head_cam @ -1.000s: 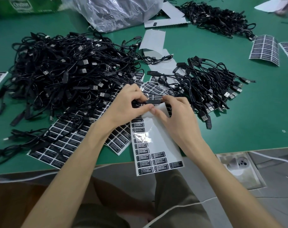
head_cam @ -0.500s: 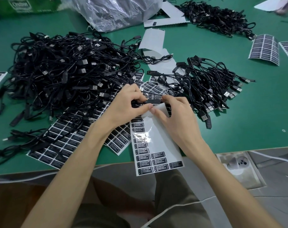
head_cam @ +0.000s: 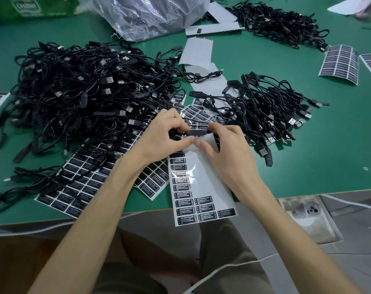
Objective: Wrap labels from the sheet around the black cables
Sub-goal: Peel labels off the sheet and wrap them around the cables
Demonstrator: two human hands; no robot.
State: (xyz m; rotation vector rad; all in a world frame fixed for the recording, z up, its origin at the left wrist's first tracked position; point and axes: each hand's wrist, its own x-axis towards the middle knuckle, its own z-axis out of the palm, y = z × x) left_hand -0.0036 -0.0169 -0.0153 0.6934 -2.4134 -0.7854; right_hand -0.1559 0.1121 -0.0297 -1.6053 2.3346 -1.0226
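A small black controller block on a cable (head_cam: 198, 132) is held between both hands above the table's front edge. My left hand (head_cam: 163, 136) pinches its left end and my right hand (head_cam: 227, 149) pinches its right end, thumbs meeting below it. Under the hands lies a partly peeled white label sheet (head_cam: 201, 187) with black "LED CONTROLLER" labels left at its bottom and left side. A fuller label sheet (head_cam: 91, 183) lies to the left of it. A big heap of black cables (head_cam: 80, 98) fills the left, and a smaller pile (head_cam: 271, 111) lies on the right.
The green table (head_cam: 328, 145) also carries a plastic bag (head_cam: 150, 13) at the back, a third cable pile (head_cam: 280, 24) far right, curled label sheets (head_cam: 339, 64), and empty backing strips (head_cam: 198, 56). A floor socket (head_cam: 307, 213) sits beyond the table's edge.
Both hands stay pinched on the controller block in the same spot; only small finger shifts show.
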